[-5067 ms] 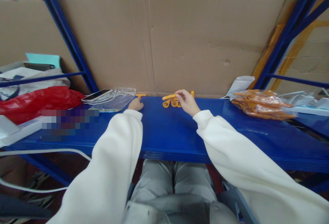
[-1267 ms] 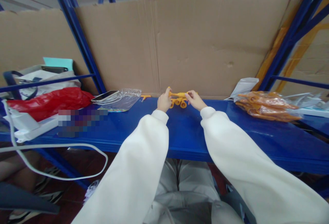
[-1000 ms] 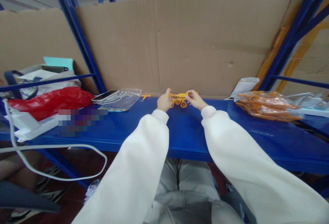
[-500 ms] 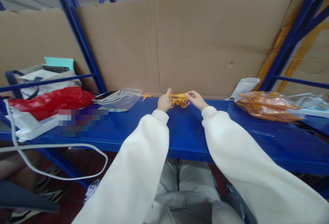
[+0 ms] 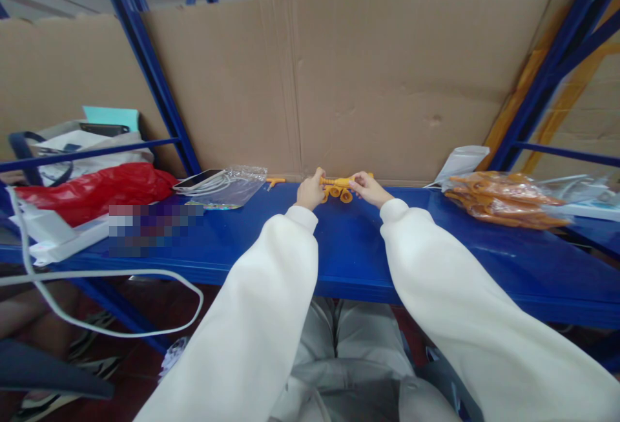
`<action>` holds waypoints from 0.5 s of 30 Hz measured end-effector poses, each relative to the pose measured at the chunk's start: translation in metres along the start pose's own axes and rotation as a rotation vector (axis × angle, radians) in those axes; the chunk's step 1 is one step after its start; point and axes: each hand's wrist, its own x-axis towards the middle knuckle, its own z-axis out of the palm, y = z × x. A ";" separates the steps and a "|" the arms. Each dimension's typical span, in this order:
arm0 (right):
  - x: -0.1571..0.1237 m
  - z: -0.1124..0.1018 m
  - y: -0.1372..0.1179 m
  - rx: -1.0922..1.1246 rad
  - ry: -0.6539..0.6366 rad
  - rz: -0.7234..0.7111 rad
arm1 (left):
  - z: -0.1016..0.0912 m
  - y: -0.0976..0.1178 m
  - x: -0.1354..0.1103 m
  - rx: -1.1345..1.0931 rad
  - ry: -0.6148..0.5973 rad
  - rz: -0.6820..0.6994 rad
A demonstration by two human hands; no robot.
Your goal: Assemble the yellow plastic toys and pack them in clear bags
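An orange-yellow plastic rod-shaped piece (image 5: 341,182), ridged toward its left end and thicker to the right, lies between my two hands. My left hand (image 5: 310,190) is closed around the left end, with the thumb on top. At the other end my right hand (image 5: 367,190) pinches the piece between thumb and fingers; a bit of orange-yellow plastic shows beyond those fingers. Several orange-yellow wheels (image 5: 345,196) sit directly below the piece on the blue shelf. Whether the wheels are joined to it I cannot tell. Fingers partly hide both ends.
On the blue shelf (image 5: 271,234), left of my hands, are a small orange part (image 5: 276,181), a clear bag (image 5: 242,189) and a phone (image 5: 199,180). Bagged orange parts (image 5: 504,202) lie right. Cardboard (image 5: 363,79) stands behind. A white cable (image 5: 121,274) loops at left, near another person's legs.
The rod-shaped piece has dropped slightly and turned between my hands, and its right end now shows past my right fingers. Both hands stay in nearly the same place.
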 end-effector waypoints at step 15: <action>-0.009 0.001 -0.012 0.087 0.095 0.118 | 0.001 -0.001 -0.001 -0.104 0.059 0.036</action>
